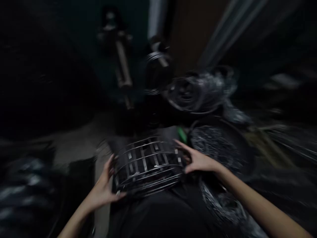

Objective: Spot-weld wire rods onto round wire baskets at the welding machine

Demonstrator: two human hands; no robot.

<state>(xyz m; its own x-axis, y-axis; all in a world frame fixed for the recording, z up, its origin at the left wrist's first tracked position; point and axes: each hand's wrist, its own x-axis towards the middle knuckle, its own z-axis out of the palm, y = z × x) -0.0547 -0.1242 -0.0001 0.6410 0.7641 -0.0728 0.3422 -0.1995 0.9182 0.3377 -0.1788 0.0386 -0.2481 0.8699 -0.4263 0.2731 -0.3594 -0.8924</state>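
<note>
A curved wire rack (150,167) of shiny metal bars, much like a basket, is between my two hands in the middle of the view, above my dark-clothed lap. My left hand (107,188) grips its left end, the thumb along the near lower edge and the fingers on the far side. At the other end, my right hand (196,160) is closed around the side, with the index finger stretched along the upper corner. Darkness and motion blur hide the finer details of the rack and what lies inside or behind it.
To the right stands a round dark basin (247,148) holding a mass of small shiny pieces. Beyond it sits a clear plastic-wrapped bundle (205,89). Another crumpled plastic bag (225,205) lies by my right forearm. Blurred shiny bundles (27,188) fill the left side.
</note>
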